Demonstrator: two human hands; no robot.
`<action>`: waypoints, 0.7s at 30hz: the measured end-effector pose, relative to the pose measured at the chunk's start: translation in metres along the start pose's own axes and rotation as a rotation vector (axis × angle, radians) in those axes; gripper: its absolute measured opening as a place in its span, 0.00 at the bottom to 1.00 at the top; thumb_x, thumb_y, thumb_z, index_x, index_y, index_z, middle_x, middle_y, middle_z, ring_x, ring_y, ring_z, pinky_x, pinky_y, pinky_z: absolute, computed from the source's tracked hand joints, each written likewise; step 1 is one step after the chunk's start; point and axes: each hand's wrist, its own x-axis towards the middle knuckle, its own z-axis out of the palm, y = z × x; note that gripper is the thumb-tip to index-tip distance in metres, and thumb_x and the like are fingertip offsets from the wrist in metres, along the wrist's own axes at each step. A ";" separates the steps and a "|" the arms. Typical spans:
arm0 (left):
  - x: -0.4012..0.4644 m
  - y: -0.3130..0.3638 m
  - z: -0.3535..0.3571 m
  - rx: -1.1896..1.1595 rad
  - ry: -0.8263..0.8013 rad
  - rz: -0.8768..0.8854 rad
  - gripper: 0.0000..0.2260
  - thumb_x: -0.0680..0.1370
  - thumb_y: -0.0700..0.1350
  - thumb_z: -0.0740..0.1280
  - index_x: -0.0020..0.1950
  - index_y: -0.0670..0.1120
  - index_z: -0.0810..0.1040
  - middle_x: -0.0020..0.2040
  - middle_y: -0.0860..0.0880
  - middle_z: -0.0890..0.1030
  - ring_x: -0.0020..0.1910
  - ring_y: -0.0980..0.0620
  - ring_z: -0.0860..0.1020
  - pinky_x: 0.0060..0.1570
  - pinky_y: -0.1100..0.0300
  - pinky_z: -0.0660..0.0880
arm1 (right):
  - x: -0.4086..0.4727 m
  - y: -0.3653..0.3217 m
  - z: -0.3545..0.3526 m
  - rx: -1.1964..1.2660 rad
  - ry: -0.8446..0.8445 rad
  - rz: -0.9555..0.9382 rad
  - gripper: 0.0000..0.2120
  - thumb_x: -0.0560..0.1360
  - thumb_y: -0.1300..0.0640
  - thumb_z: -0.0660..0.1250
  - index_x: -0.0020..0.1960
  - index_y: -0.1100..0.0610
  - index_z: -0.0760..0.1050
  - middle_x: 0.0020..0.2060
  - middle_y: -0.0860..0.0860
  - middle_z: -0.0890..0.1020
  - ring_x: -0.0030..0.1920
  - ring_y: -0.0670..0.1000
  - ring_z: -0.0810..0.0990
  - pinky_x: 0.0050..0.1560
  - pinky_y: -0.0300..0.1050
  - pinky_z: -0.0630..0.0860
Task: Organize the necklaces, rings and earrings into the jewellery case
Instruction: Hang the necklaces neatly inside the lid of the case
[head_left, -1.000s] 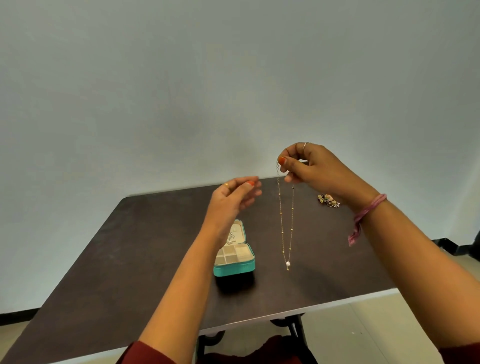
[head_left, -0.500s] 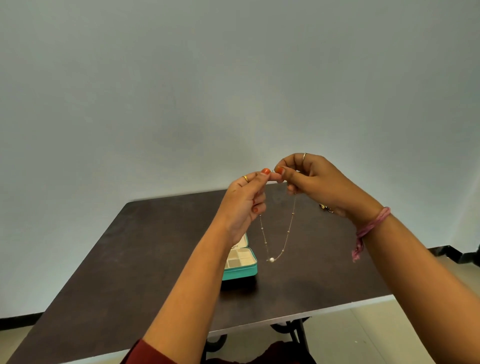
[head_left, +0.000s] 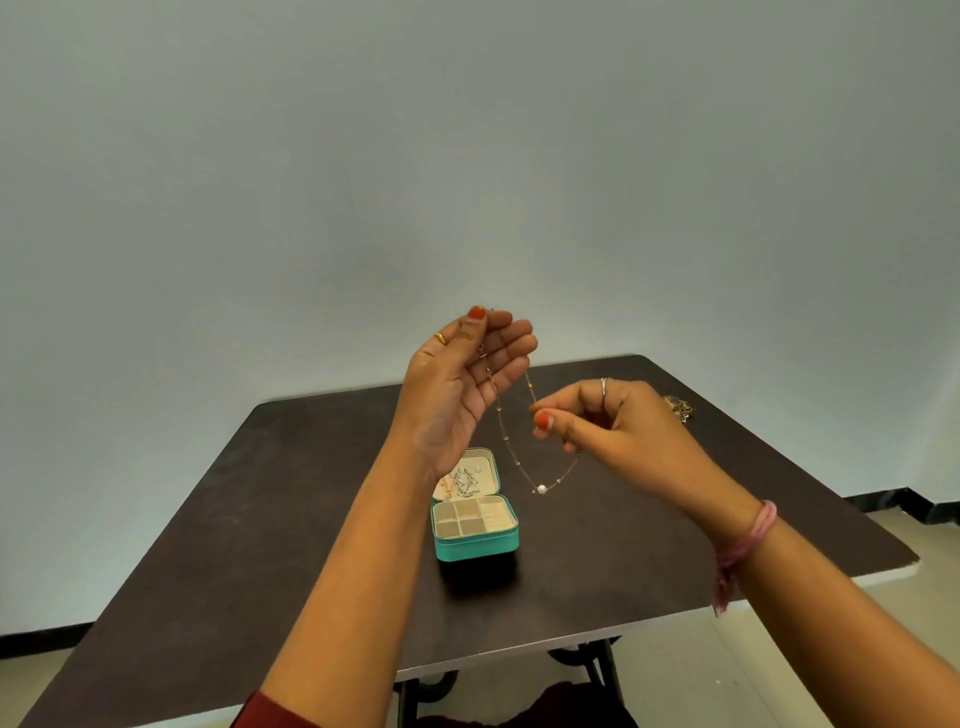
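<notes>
Both hands raised over dark counter (head_left: 260, 519), chain (head_left: 519, 462) strung between them.

L hand (head_left: 462, 384): palm toward cam, thumb + forefinger pinching one end of chain up top, other fingers (head_left: 511, 345) loosely extended behind it. Gold ring on the hand.

R hand (head_left: 608, 421): lower and to the right, thumb + forefinger pinching chain partway along, remaining fingers curled in. Silver ring on one finger, pink thread band (head_left: 748, 535) on wrist.

Chain: thin, gold, small beads along it. Drops from L pinch across the palm, sags in a U below both hands, climbs back to R hand. Pearl (head_left: 542, 489) at bottom of the U, in air above counter, just right of case lid. Second strand runs from L fingers to R pinch.

Case (head_left: 475, 540): teal, open, sitting mid-counter under L wrist. Cream interior, base split into small square compartments. Lid upright at back w/ silver pieces on its lining, partly hidden by wrist; cannot tell what type.

Small jewellery pile (head_left: 678, 405) at far right of counter, behind R hand, well apart from case. Too small to ID.
</notes>
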 end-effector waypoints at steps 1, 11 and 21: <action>0.000 0.000 0.000 0.004 0.002 -0.005 0.11 0.81 0.45 0.59 0.52 0.40 0.78 0.47 0.43 0.85 0.47 0.49 0.84 0.44 0.61 0.81 | -0.003 0.000 0.002 -0.047 0.016 -0.009 0.04 0.74 0.57 0.69 0.48 0.51 0.81 0.38 0.46 0.85 0.34 0.41 0.80 0.39 0.32 0.76; 0.000 -0.017 0.005 0.087 0.006 -0.018 0.11 0.81 0.45 0.59 0.55 0.39 0.78 0.52 0.42 0.84 0.54 0.45 0.82 0.54 0.55 0.79 | -0.025 -0.027 0.012 -0.464 -0.051 -0.120 0.08 0.76 0.55 0.67 0.54 0.53 0.82 0.43 0.44 0.84 0.40 0.36 0.78 0.44 0.24 0.70; -0.007 -0.024 -0.001 0.193 -0.200 -0.113 0.10 0.77 0.43 0.62 0.47 0.44 0.83 0.44 0.44 0.85 0.42 0.49 0.83 0.46 0.58 0.81 | -0.005 -0.050 -0.017 -0.031 0.000 0.041 0.06 0.74 0.54 0.69 0.42 0.55 0.83 0.33 0.49 0.84 0.34 0.43 0.80 0.37 0.34 0.75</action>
